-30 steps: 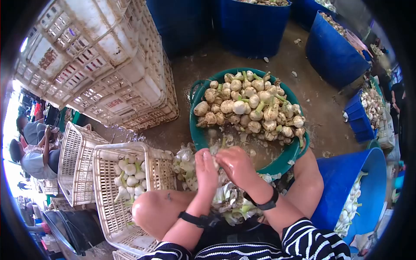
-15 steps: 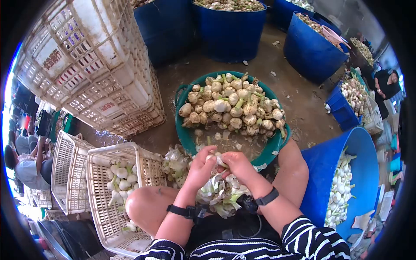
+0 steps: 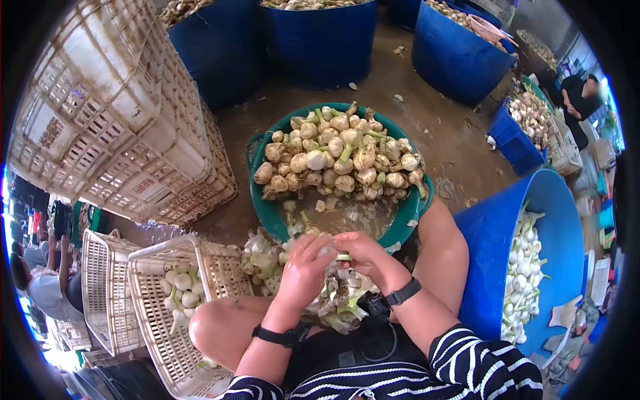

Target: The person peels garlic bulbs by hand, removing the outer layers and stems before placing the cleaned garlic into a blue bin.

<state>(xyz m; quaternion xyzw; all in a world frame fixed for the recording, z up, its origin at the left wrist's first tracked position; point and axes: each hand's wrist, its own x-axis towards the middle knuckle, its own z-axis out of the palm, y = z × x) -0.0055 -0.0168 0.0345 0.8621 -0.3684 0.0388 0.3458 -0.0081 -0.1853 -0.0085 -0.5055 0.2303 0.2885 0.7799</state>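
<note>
Between my two hands is a garlic bulb [image 3: 343,257], mostly covered by fingers, its cut green stem showing. My left hand [image 3: 305,268] is closed around the bulb's left side. From the right, my right hand [image 3: 363,253] pinches it near the stem. Loose garlic skins [image 3: 340,300] lie in a heap below the hands, on my lap. Just beyond the hands stands a green tub [image 3: 263,210] with a pile of unpeeled garlic [image 3: 340,153], soil still on many bulbs.
A white crate [image 3: 223,267] with cleaned garlic is at my left, below tall stacked crates [image 3: 133,120]. At my right a tilted blue tub [image 3: 560,247] holds white bulbs. Large blue tubs [image 3: 320,47] line the back. A co-worker [image 3: 577,97] sits far right.
My view has shifted, so the surroundings sit slightly left and higher. The left hand has turned further over the bulb, fingers now covering it, while the right stays at the stem.
</note>
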